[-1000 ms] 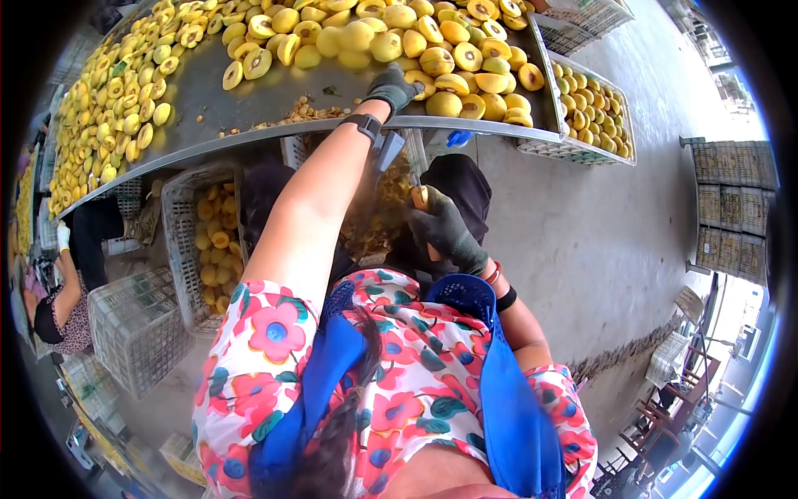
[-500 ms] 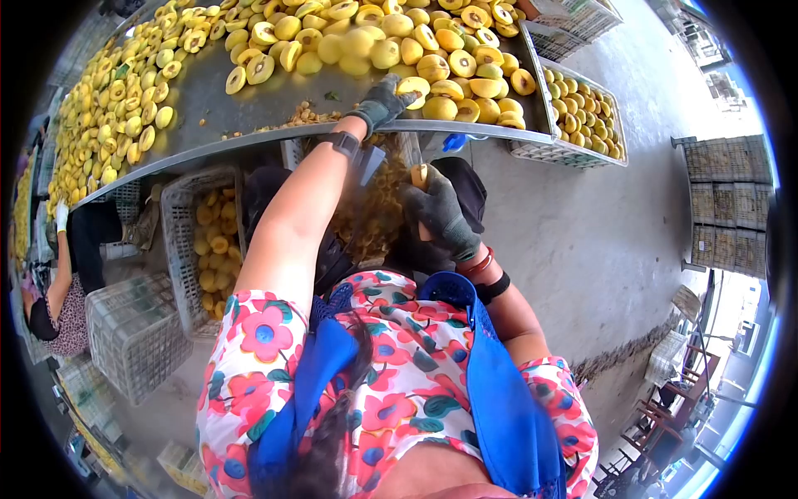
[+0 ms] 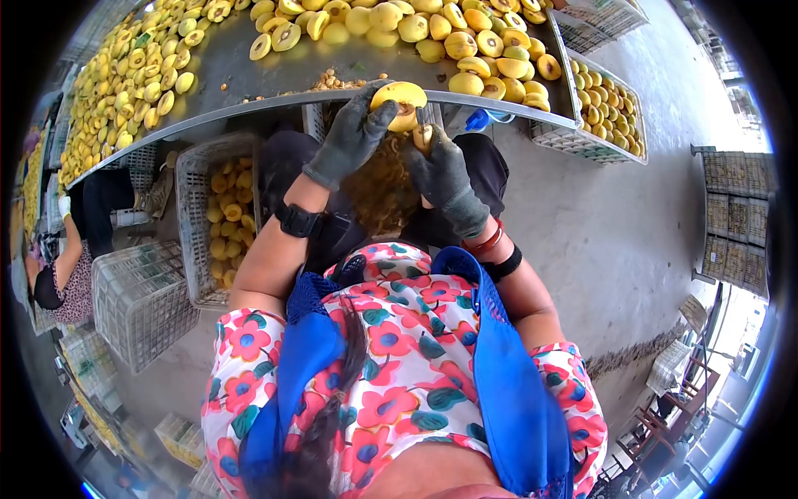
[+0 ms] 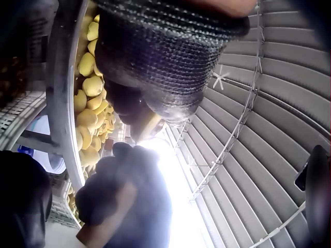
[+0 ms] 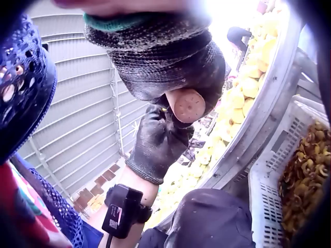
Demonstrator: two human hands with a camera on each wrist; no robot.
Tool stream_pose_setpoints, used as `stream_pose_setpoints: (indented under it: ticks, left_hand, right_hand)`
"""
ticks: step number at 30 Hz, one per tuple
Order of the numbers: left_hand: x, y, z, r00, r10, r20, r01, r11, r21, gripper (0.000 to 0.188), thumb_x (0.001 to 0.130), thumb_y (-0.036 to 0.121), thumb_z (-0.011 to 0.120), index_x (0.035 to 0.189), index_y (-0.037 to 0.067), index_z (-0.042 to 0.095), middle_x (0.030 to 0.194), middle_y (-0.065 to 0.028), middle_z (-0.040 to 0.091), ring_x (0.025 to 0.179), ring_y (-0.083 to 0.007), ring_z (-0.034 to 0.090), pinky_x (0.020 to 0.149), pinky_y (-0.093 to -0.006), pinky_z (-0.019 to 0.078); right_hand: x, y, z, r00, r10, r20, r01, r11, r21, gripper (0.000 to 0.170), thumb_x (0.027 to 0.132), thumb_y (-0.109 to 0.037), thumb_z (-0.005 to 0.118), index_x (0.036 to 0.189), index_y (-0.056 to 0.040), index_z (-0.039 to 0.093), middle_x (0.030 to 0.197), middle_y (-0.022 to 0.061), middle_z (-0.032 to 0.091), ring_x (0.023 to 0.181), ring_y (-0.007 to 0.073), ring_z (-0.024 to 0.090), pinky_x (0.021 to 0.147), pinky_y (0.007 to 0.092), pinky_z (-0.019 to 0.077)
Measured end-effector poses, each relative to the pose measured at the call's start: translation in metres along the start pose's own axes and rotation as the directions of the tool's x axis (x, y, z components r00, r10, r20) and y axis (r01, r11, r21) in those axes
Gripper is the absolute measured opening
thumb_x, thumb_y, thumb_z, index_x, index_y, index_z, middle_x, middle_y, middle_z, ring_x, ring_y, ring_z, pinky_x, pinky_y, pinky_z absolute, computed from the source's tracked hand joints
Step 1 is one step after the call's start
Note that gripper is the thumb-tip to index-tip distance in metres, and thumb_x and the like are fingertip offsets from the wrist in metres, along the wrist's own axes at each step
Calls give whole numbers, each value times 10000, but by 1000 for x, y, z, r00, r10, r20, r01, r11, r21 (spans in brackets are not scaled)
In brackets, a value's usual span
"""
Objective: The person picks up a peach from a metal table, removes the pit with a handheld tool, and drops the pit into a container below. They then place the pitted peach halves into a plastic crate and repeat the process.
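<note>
In the head view my gloved left hand [image 3: 353, 137] holds a yellow fruit half [image 3: 400, 95], cut side up, at the table's front edge. My gloved right hand [image 3: 450, 179] grips a tool by its wooden handle [image 3: 424, 138], the dark metal end beside the fruit; whether they touch is unclear. The right wrist view shows the handle's round end [image 5: 189, 106] sticking out of my right hand [image 5: 173, 67], with my left hand [image 5: 158, 144] beyond. In the left wrist view my left hand [image 4: 155, 67] is above my right hand [image 4: 139, 196]; the fruit is mostly hidden.
Fruit halves [image 3: 465, 46] cover much of the metal table [image 3: 241, 75]. A crate of fruit [image 3: 611, 100] stands at its right end, another [image 3: 191, 183] on the floor at left. Between my knees is a crate of scraps [image 5: 264, 191]. Another person [image 3: 71, 274] is at far left.
My left hand has left the fruit pile and come back over the table's edge with a fruit half. My right hand, with its tool, has moved slightly up towards it.
</note>
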State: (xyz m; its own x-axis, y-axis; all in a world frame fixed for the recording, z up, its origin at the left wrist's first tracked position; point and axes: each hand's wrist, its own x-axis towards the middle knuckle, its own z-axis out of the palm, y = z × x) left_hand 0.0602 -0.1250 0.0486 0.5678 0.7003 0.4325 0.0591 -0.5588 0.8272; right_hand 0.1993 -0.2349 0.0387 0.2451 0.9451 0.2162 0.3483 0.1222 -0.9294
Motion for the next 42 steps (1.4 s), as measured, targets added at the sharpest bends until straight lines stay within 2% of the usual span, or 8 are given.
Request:
stream_pose_setpoints:
  ticks: [4,25,28,32,35,37,39,42]
  left_hand:
    - [-13,10,5,994,21,-107,-16,999,48,396,944,266,517,1218,-20,488,1133,-184,591,1048,-258,576,928,-342,433]
    - [-19,21,22,954,88,-286,-66,994,88,409,915,230,555,1222,-26,466,1085,-209,607,995,-338,611,867,-377,488]
    - [-22,14,17,967,-3,-256,0,1000,-11,399,910,236,564,1199,-28,488,1073,-194,612,973,-309,615,864,-364,486]
    - [-22,6,14,979,82,-188,-88,996,-27,404,911,262,569,1180,-32,507,1059,-170,619,952,-252,608,865,-341,479]
    - [-24,6,14,986,-90,-142,35,937,-348,412,927,296,553,1188,-21,512,1058,-131,624,954,-200,598,859,-313,476]
    - [-23,6,13,979,-70,-192,28,977,-211,424,939,325,535,1195,-13,515,1059,-105,623,956,-170,589,856,-292,473]
    - [-23,8,9,909,-344,-235,155,804,-574,447,955,379,493,1188,-2,525,1041,-84,627,926,-158,602,812,-278,497]
    - [-29,27,-24,781,-432,-450,300,893,-335,392,975,329,439,1131,-9,563,1056,-122,613,931,-201,599,792,-304,509]
  right_hand:
    - [-6,-5,2,999,-39,-7,37,992,-117,225,818,-49,602,1029,16,563,806,108,641,716,184,622,644,310,488]
    - [-5,-17,16,997,-64,31,64,998,21,153,831,-76,602,931,3,518,724,142,616,664,296,640,577,351,478]
    - [-5,-34,2,868,346,356,-454,843,288,122,860,-92,579,924,3,536,694,66,591,577,172,599,515,286,453]
    - [-4,-42,-14,703,289,650,-648,637,418,100,882,-109,561,905,-12,548,680,16,547,518,86,512,469,229,416]
    - [-3,-44,-17,642,244,727,-711,545,445,88,888,-111,558,888,-25,545,673,14,539,507,89,494,470,227,415]
    - [-1,-36,-16,607,220,764,-728,538,424,82,886,-104,567,897,-28,540,679,7,537,530,82,496,490,227,422]
    - [-5,-38,-10,673,245,698,-662,620,421,91,875,-91,582,918,-27,534,681,8,537,538,76,498,493,229,423]
    - [-9,-38,-2,746,300,595,-558,770,310,154,847,-82,609,953,-17,519,679,13,538,532,71,500,479,244,426]
